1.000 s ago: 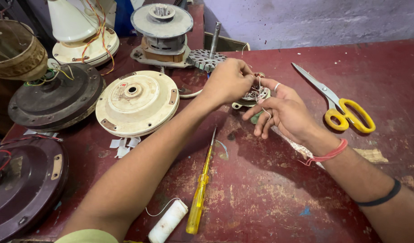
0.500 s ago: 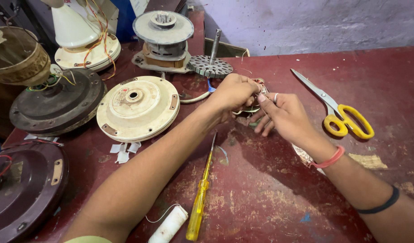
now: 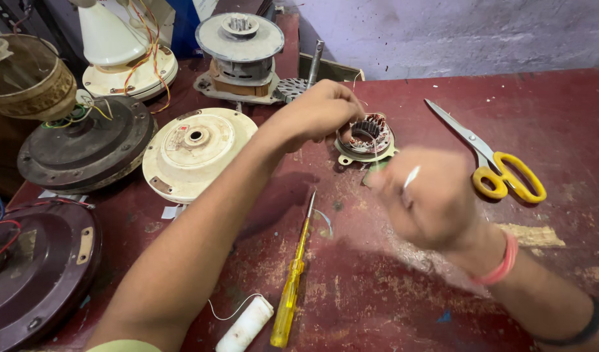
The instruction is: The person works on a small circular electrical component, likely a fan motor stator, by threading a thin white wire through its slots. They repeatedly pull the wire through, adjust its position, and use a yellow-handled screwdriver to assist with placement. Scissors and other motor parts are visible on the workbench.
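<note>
Copper-wound stator [image 3: 366, 137] sits touching the closed left hand [image 3: 319, 111] — right hand [image 3: 429, 195] blurred, grip unclear.

View: one head camera, looking steeply down and forward over the red bench [image 3: 442, 313].
Range: close, both forearms fill the lower frame.
Facing: towards the grey wall [image 3: 475, 32] at the far edge.
Shared: nothing, single view only.
</note>
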